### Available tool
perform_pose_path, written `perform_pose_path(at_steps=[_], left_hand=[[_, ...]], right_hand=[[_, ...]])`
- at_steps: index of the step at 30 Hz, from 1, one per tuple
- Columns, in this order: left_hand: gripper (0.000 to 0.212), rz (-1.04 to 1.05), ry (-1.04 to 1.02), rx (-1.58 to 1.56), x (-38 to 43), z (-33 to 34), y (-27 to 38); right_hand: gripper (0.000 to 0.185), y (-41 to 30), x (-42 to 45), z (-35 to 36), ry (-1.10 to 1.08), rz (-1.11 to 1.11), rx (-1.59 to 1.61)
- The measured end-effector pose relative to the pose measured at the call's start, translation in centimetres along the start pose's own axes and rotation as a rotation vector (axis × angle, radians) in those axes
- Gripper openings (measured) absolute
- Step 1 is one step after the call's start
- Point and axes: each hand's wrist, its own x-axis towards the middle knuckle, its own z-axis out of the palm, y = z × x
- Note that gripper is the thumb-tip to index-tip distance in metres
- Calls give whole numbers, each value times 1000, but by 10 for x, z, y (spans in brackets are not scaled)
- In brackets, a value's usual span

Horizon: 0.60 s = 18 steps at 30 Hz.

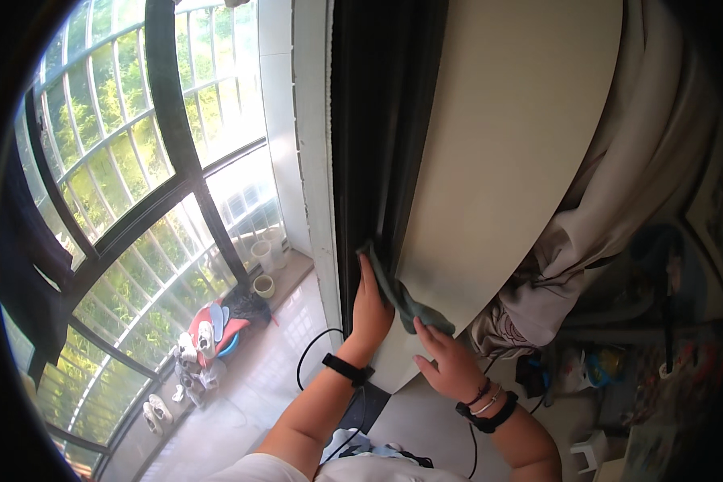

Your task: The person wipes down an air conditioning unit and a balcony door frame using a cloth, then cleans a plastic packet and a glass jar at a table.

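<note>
A dark green cloth (397, 295) lies bunched against the lower part of a black door frame (373, 150) and the edge of a beige panel (500, 120). My left hand (372, 304) presses the cloth to the black frame, its fingers pointing up along it. At the cloth's lower right end, the fingertips of my right hand (449, 361) touch it, while the thumb stands apart. Whether those fingers grip the cloth or only rest on it is unclear. Each wrist wears a black band.
Left are barred windows (120, 150), with pots (264, 285) on a ledge and shoes (205, 338) piled in a basin. A black cable (301, 361) loops near my left forearm. Pale curtains (626, 162) hang on the right. Clothes (367, 446) lie on the floor below me.
</note>
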Motion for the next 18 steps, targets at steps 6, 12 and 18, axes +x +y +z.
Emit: perform_pose_path(at_steps=[6,12,18], left_hand=[[59,-93,2,-1008,-16,-8,11],[56,-116,-282,-1416,23,-66,71],[55,-517,46,-1676,25,-75,109]], right_hand=[[48,-38,-20,14,46,-434,-53],[39,-44,-31,25,126,-499,41],[36,-33,-40,27,223,-427,24]])
